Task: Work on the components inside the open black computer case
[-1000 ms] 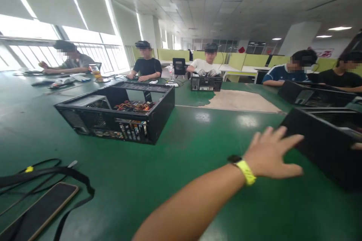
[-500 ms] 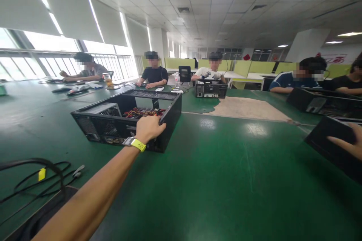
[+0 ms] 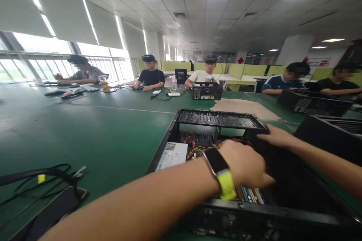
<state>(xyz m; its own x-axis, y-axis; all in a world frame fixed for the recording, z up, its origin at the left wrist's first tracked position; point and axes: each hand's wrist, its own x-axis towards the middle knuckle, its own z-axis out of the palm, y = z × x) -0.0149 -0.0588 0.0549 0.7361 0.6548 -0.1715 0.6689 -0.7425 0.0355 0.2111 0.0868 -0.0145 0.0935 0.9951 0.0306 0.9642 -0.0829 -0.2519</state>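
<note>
On the green table (image 3: 98, 131), the computer case (image 3: 283, 211) lies before you open side up, vented panel (image 3: 260, 223) facing you, long axis unclear; your left hand (image 3: 243, 162) is over it, your right hand (image 3: 275, 136) at its far-right corner, whether either clamps it I cannot tell

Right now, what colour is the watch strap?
The watch strap is bright yellow-green, showing best in the head view.

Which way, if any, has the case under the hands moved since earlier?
Yes: the open case has come right and nearer, judged against the tan patch.
</note>
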